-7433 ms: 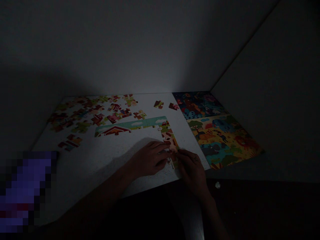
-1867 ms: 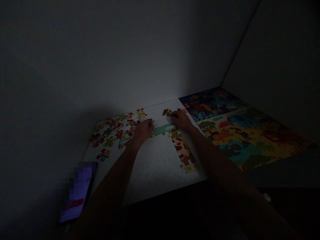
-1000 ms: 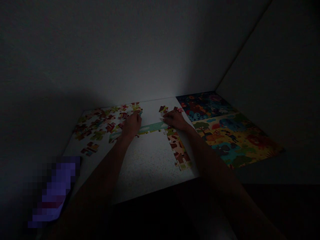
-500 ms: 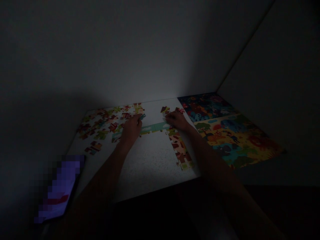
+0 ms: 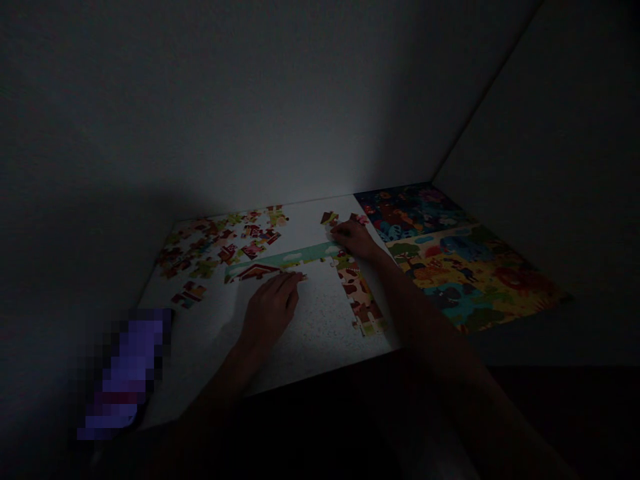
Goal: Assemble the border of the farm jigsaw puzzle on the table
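Just below the joined sky strip (image 5: 295, 257) of a jigsaw puzzle is my left hand (image 5: 273, 303), fingers together, with a small puzzle piece barely showing at its fingertips. My right hand (image 5: 356, 240) rests above the strip's right end, its fingers curled and pinched; whatever lies between them is hidden. Close to those fingers lies a loose puzzle piece (image 5: 329, 218) with a roof on it. A joined brown-spotted column (image 5: 357, 293) runs down from the strip's right end. At the strip's left part, a red barn roof section (image 5: 257, 270) shows.
Many loose puzzle pieces (image 5: 200, 247) are heaped at the back left, with a small joined group (image 5: 189, 293) in front. Two finished puzzles, one dark (image 5: 415, 210) and one yellow (image 5: 470, 280), cover the right side. A blurred lit phone-like screen (image 5: 127, 373) stands at the left edge.
My left hand has moved down and slightly right, from above the strip to below it, uncovering the barn roof section and some loose pieces. My right hand has stayed nearly in place.
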`<action>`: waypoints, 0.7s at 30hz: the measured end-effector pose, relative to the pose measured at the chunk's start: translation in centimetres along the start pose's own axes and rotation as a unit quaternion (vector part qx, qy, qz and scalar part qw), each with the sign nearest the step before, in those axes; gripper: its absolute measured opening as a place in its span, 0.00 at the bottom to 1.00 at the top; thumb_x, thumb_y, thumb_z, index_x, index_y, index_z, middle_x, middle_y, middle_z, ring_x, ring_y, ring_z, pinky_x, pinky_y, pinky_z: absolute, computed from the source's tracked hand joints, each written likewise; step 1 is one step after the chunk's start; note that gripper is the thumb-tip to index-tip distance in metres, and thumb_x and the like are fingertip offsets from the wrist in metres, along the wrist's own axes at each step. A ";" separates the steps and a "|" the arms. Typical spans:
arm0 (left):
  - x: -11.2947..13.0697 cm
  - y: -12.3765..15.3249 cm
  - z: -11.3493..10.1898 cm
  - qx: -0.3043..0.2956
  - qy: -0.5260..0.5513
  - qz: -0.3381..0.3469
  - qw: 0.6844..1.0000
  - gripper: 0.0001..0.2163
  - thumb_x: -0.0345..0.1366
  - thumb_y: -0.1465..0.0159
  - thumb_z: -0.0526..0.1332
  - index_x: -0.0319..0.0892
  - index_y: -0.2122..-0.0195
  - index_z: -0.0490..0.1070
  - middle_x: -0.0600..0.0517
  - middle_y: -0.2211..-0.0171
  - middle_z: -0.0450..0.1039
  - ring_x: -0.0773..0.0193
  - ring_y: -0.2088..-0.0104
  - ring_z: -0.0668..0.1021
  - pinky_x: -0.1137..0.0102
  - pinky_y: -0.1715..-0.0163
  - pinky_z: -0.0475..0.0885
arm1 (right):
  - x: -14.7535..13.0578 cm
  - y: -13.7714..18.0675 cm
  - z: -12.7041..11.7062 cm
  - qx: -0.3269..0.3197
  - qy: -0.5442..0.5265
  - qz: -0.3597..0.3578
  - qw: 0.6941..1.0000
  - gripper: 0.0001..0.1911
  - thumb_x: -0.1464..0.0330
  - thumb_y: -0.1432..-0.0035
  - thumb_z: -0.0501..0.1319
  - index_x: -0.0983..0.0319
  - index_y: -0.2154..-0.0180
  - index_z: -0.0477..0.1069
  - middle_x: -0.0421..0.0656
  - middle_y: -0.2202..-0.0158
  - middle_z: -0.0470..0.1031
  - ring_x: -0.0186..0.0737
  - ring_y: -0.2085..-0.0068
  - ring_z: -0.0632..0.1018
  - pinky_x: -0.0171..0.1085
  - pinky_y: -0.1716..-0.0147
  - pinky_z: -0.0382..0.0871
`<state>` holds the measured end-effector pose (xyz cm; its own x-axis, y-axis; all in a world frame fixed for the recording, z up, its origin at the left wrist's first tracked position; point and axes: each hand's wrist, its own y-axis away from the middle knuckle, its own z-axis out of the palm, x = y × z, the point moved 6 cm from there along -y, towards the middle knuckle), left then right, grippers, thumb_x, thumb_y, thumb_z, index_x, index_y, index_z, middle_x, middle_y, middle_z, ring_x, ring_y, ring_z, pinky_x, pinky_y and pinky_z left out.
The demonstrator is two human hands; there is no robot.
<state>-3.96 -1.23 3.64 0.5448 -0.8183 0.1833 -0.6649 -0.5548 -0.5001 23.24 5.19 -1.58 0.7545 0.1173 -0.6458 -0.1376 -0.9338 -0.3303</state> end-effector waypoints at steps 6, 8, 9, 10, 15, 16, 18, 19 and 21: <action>2.4 2.3 -0.3 -0.056 -0.007 -0.003 0.998 0.17 0.30 0.31 0.51 0.43 0.45 0.71 0.48 0.49 0.77 0.60 0.52 0.79 0.63 0.49 0.75 | -0.1 0.1 0.0 -0.008 -0.021 0.004 1.000 0.10 0.65 0.44 0.62 0.63 0.62 0.77 0.45 0.63 0.79 0.43 0.61 0.77 0.38 0.60 0.69; 3.1 3.1 -0.1 -0.070 -0.010 -0.005 0.997 0.17 0.30 0.32 0.52 0.43 0.43 0.69 0.48 0.46 0.75 0.59 0.50 0.78 0.62 0.48 0.74 | -0.3 0.2 0.0 -0.012 -0.037 0.015 0.999 0.10 0.65 0.44 0.62 0.63 0.62 0.77 0.46 0.63 0.79 0.43 0.61 0.77 0.39 0.60 0.69; 3.4 3.5 0.1 -0.071 -0.011 -0.004 0.997 0.17 0.30 0.32 0.52 0.43 0.43 0.69 0.48 0.45 0.74 0.59 0.49 0.77 0.62 0.48 0.74 | -0.3 0.3 0.0 -0.010 -0.047 0.024 0.999 0.10 0.66 0.44 0.62 0.64 0.62 0.77 0.46 0.63 0.79 0.43 0.61 0.77 0.39 0.60 0.69; 3.6 3.8 0.2 -0.067 -0.012 -0.003 0.998 0.17 0.30 0.32 0.52 0.43 0.44 0.70 0.47 0.45 0.74 0.58 0.48 0.77 0.61 0.48 0.74 | -0.3 0.4 -0.1 -0.004 -0.056 0.033 0.998 0.10 0.67 0.44 0.61 0.64 0.62 0.77 0.46 0.63 0.79 0.43 0.61 0.77 0.39 0.60 0.69; 3.6 4.5 0.8 -0.051 -0.001 -0.024 0.998 0.14 0.29 0.33 0.54 0.43 0.49 0.74 0.46 0.47 0.75 0.56 0.48 0.76 0.58 0.47 0.73 | -1.3 0.3 -1.8 0.040 -0.080 0.051 0.995 0.09 0.68 0.44 0.60 0.64 0.64 0.77 0.46 0.63 0.79 0.42 0.61 0.77 0.41 0.58 0.70; 3.6 4.4 0.8 -0.047 0.002 -0.028 0.998 0.14 0.29 0.33 0.54 0.43 0.50 0.74 0.46 0.47 0.75 0.56 0.48 0.76 0.58 0.48 0.74 | -2.3 0.4 -2.5 0.049 -0.086 0.044 0.994 0.09 0.67 0.44 0.60 0.64 0.64 0.77 0.46 0.63 0.79 0.42 0.61 0.77 0.41 0.58 0.70; 3.6 4.3 0.6 -0.041 0.011 -0.033 0.999 0.14 0.29 0.34 0.54 0.43 0.51 0.74 0.45 0.48 0.75 0.55 0.49 0.76 0.58 0.48 0.74 | -5.7 1.3 -4.3 0.071 -0.105 0.015 0.992 0.09 0.66 0.43 0.60 0.62 0.63 0.77 0.45 0.62 0.79 0.42 0.61 0.77 0.41 0.58 0.71; 3.6 4.3 0.4 -0.039 0.018 -0.035 0.998 0.13 0.29 0.34 0.55 0.44 0.51 0.74 0.45 0.48 0.75 0.56 0.48 0.76 0.58 0.48 0.73 | -8.0 2.4 -5.3 0.091 -0.122 -0.003 0.988 0.10 0.64 0.41 0.60 0.61 0.62 0.77 0.45 0.61 0.79 0.42 0.59 0.78 0.42 0.57 0.71; 3.6 4.3 0.2 -0.040 0.038 -0.038 0.998 0.13 0.29 0.34 0.55 0.44 0.51 0.74 0.46 0.48 0.75 0.56 0.48 0.76 0.58 0.47 0.73 | -13.5 5.8 -7.0 0.111 -0.143 -0.054 0.982 0.11 0.62 0.38 0.58 0.56 0.58 0.77 0.43 0.58 0.79 0.42 0.55 0.78 0.43 0.54 0.72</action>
<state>-4.72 -6.54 1.95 0.5573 -0.7807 0.2826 -0.6633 -0.6234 -0.4141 16.76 -4.21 10.07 0.5656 0.3322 -0.7548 -0.2266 -0.8174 -0.5296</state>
